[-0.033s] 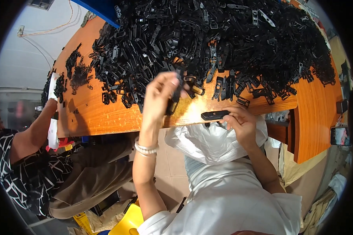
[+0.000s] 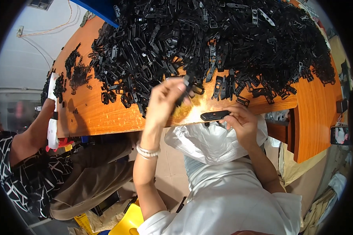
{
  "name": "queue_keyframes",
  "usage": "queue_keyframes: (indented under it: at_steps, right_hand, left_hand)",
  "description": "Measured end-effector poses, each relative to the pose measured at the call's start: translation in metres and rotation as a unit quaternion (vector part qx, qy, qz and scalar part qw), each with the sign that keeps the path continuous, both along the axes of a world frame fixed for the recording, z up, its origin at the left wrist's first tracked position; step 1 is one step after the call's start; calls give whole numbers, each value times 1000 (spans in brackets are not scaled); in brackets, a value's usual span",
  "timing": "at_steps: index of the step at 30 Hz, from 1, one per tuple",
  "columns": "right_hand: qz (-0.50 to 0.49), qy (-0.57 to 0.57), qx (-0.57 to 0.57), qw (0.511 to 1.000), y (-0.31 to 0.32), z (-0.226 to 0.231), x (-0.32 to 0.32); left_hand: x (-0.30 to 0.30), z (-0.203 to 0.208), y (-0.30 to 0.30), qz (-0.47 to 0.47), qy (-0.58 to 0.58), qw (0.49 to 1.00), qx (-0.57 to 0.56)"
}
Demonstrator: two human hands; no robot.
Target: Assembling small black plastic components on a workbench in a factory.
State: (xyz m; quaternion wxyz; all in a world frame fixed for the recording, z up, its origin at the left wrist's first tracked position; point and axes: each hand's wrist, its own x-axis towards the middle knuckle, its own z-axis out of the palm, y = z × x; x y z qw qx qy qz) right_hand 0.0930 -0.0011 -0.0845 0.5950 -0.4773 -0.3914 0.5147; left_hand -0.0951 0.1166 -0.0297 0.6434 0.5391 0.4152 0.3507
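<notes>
My left hand (image 2: 164,98) is raised over the front of the wooden table, blurred by motion. Its fingers pinch a black plastic piece (image 2: 186,83), whose far end lies against the dark pile behind. To the right, at the table's front edge, my right hand (image 2: 242,120) grips one end of a long, narrow black plastic part (image 2: 215,115), held level and pointing left. Beyond both hands spreads a big heap of black plastic parts (image 2: 153,51). Several loose ones (image 2: 224,87) lie at its near side.
A white plastic bag (image 2: 211,145) hangs open below the table edge (image 2: 106,129) in front of me. At left, a person in a patterned shirt (image 2: 27,176) sits with an arm on the table. A phone (image 2: 339,135) stands at the right; a yellow stool (image 2: 127,223) is below.
My left hand has shifted slightly right and nearer to me with the black piece. My right hand has barely moved. The other person's arm at left has moved a little.
</notes>
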Motion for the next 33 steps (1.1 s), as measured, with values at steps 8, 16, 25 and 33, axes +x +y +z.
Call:
queue_keyframes:
  at_steps: [8, 16, 25, 33]
  right_hand:
    - [-9, -162, 66, 985, -3, 21, -2]
    - [-18, -246, 107, 963, 1, 25, -6]
    - [-13, -270, 95, 958, -4, 18, -2]
    - [78, -58, -37, 995, -8, 18, 12]
  left_hand:
    - [15, -1, -47, -135, 98, 985, -31]
    - [16, -1, -74, -102, 207, 949, 213]
    - [13, -7, -76, -115, 192, 945, 239]
    - [8, -31, -79, -165, 105, 970, 147]
